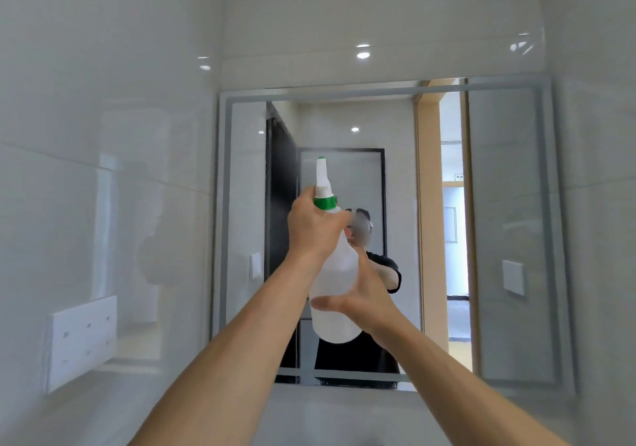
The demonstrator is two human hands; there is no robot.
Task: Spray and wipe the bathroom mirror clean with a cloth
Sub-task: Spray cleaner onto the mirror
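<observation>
Glossy pale tiles wrap the bathroom wall [103, 136], and the framed mirror [499, 204] hangs straight ahead of us, filling the middle of the view. We hold 1 spray bottle [332, 287] up between ourselves and the glass. Our left hand [315, 225] is curled round its neck just below the green collar, where the trigger would sit, though the fingers on the far side are hidden. Our right hand [364, 303] cups the bottle's lower body, thumb pressed across the near face and the other fingers wrapped out of sight behind.

What matters for the coming move is the line of the bottle: its long axis runs nearly upright, tilted a little away from us, with the white nozzle [321, 170] at the top pointing toward the mirror's upper middle. A faint haze hangs by the nozzle, so we judge the spraying step is in hand. The left hand is the nearer one to the glass. We see no cloth anywhere, so wiping looks not yet begun.

A white perforated block [81, 339] sits on the left wall.
</observation>
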